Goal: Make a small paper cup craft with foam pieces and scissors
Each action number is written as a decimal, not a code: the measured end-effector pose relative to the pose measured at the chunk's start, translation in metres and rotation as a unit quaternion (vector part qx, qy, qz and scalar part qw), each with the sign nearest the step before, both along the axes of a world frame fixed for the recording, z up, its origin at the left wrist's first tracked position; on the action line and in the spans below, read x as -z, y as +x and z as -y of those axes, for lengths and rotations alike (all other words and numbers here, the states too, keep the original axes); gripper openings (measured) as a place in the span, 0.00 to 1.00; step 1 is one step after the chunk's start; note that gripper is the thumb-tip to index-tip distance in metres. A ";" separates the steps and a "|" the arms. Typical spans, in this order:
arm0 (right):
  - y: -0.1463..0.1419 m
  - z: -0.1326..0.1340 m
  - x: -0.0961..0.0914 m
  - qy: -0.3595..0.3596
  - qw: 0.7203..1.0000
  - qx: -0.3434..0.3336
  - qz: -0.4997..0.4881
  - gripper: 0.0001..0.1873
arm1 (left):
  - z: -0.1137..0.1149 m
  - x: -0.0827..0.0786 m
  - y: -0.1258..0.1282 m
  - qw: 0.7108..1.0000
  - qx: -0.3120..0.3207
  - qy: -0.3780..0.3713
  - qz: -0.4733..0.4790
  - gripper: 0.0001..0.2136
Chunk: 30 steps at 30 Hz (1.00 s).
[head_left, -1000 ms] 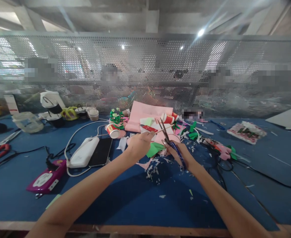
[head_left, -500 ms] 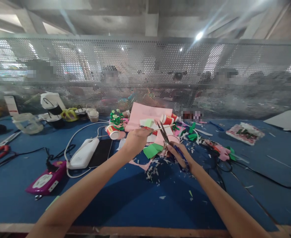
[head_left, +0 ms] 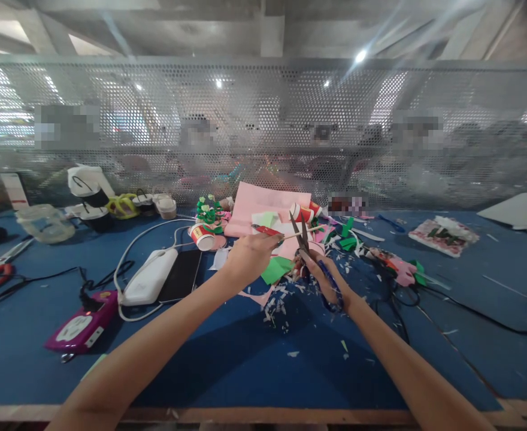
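Note:
My left hand [head_left: 252,257] is closed, pinching a thin pale stick [head_left: 293,235] that points right and has a green tip. In my right hand [head_left: 326,275] is a pair of scissors [head_left: 306,244] with blue handles. The blades are parted and point up and away, crossing the stick in view; whether they touch it I cannot tell. A red object [head_left: 266,230] shows just above my left fingers; whether it is held is unclear. Below the hands lie a green paper piece [head_left: 276,270] and white paper scraps [head_left: 278,311]. Pink paper [head_left: 263,203] stands behind.
Red paper cups [head_left: 202,236] and green paper foliage [head_left: 209,209] sit beyond the hands. To the left are a white power bank [head_left: 150,278], a black phone [head_left: 181,276], a purple power strip [head_left: 81,323] and red-handled scissors [head_left: 3,272]. Cables cross the blue table [head_left: 227,371].
The scissors' blades have opened slightly wider and swung a little more upright. My left hand and the stick have shifted slightly right. The camera view has moved a little.

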State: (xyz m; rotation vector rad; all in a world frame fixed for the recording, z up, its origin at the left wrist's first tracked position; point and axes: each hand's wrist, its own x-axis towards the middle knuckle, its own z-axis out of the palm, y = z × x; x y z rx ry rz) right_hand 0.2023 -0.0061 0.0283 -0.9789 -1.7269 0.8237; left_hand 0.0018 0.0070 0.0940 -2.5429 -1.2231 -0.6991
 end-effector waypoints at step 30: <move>0.004 -0.009 0.005 0.055 0.987 0.065 0.135 0.16 | 0.003 0.008 0.001 0.997 -0.016 0.016 -0.068 0.21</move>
